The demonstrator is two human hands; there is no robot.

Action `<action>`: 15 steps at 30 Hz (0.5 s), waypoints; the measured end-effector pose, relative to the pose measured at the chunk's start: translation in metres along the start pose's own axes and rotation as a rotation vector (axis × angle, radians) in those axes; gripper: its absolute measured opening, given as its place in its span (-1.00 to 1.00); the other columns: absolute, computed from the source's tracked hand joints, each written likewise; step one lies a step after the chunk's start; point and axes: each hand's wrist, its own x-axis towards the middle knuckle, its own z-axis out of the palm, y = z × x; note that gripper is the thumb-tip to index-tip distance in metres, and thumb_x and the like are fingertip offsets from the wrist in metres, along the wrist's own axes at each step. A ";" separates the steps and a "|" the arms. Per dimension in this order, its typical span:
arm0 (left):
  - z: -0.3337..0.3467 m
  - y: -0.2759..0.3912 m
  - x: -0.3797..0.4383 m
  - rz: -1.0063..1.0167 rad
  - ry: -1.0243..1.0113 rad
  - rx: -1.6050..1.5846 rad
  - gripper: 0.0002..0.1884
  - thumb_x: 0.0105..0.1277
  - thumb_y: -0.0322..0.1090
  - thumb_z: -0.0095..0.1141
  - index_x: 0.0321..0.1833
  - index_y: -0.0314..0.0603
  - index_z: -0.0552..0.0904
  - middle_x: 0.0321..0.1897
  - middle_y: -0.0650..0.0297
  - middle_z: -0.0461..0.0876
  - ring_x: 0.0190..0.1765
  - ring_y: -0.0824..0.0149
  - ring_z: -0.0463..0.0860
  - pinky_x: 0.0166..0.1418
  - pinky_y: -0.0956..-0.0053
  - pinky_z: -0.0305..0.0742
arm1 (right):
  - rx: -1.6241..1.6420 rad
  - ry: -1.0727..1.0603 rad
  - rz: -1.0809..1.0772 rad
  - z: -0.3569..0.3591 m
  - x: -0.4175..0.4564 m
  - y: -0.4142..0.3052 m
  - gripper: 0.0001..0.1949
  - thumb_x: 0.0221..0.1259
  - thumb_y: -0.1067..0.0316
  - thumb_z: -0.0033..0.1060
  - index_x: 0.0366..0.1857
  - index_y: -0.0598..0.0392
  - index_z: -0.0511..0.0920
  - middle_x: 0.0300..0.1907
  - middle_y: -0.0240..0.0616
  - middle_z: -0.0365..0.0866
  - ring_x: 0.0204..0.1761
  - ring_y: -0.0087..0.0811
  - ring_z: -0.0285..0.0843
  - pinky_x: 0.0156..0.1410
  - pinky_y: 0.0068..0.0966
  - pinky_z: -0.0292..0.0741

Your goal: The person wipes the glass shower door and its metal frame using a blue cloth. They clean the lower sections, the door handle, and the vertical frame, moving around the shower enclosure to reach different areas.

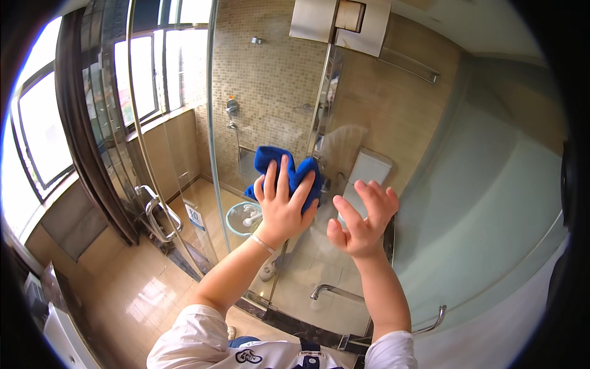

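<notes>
My left hand [281, 200] presses a folded blue cloth [288, 177] flat against a clear glass shower panel [295, 258], fingers spread over it. A thin bracelet circles that wrist. To the right, my right hand [364, 219] is raised with its fingers apart and curled, holding nothing. Whether its fingertips touch the glass I cannot tell. Behind the glass, below the cloth, a light-blue-rimmed basin [228, 221] with whitish things in it stands on the floor.
A glass door with a metal handle [163, 214] is at left. Metal hinges [341, 23] join the glass above. A toilet [368, 166] shows through the glass, with frosted glass [479, 184] at right. A metal bar [336, 293] crosses low in front.
</notes>
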 end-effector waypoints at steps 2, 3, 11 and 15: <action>0.002 0.001 -0.008 0.002 0.004 -0.007 -0.48 0.10 -0.11 0.24 0.19 0.09 0.65 0.42 -0.13 0.35 0.41 -0.17 0.30 0.37 0.03 0.06 | 0.041 -0.020 -0.026 -0.006 -0.003 0.001 -0.72 0.32 0.01 0.05 -0.04 -0.20 0.63 0.21 -0.20 0.53 0.26 -0.19 0.41 0.51 -0.04 0.01; 0.001 0.003 0.003 -0.007 0.016 -0.003 -0.44 0.09 -0.14 0.23 0.23 0.04 0.61 0.42 -0.14 0.35 0.42 -0.17 0.30 0.37 0.03 0.06 | 0.058 -0.025 -0.033 -0.005 -0.004 0.000 -0.73 0.31 0.02 0.06 -0.04 -0.20 0.63 0.21 -0.21 0.53 0.26 -0.20 0.41 0.51 -0.05 0.01; 0.007 0.023 0.151 -0.052 0.240 0.014 -0.37 0.18 -0.10 0.21 0.35 -0.08 0.50 0.42 -0.03 0.37 0.45 -0.15 0.29 0.43 -0.01 0.01 | 0.117 -0.047 0.057 -0.003 0.003 0.002 -0.74 0.25 0.04 0.13 -0.07 -0.19 0.64 0.18 -0.20 0.54 0.21 -0.21 0.45 0.52 -0.08 0.00; 0.003 0.016 0.116 -0.058 0.155 -0.026 -0.34 0.10 -0.04 0.25 0.33 -0.01 0.53 0.43 0.00 0.37 0.42 -0.15 0.32 0.45 -0.04 -0.01 | 0.087 -0.036 0.072 -0.001 0.002 -0.002 -0.73 0.27 0.03 0.11 -0.07 -0.18 0.64 0.18 -0.21 0.55 0.21 -0.21 0.46 0.51 -0.07 0.00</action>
